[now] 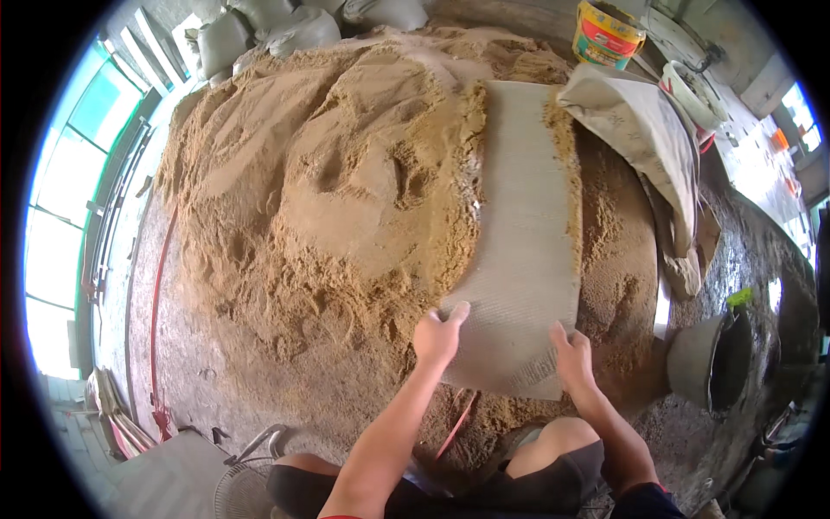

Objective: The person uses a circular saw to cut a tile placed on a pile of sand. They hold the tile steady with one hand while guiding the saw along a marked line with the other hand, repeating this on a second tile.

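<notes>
A long, flat grey sheet with a fine woven-looking texture (529, 216) runs away from me, its far part bedded among damp sand. Its exact material I cannot tell. My left hand (437, 339) grips the left edge near the close end, thumb on top and the fingers hidden underneath. On the opposite edge, my right hand (572, 355) holds the sheet in the same way, thumb and fingers closed at its side. Clumps of wet sand line both long edges. To the left of the sheet spreads a large pile of brown sand (320, 173).
A pale cloth sack (635, 121) drapes at the far right, by a yellow bucket (609, 35) and a white bucket (694, 91). A dark pail (696, 363) lies tipped near my right. Filled sacks (298, 30) stand behind the pile. A red hose (159, 320) runs along the left floor.
</notes>
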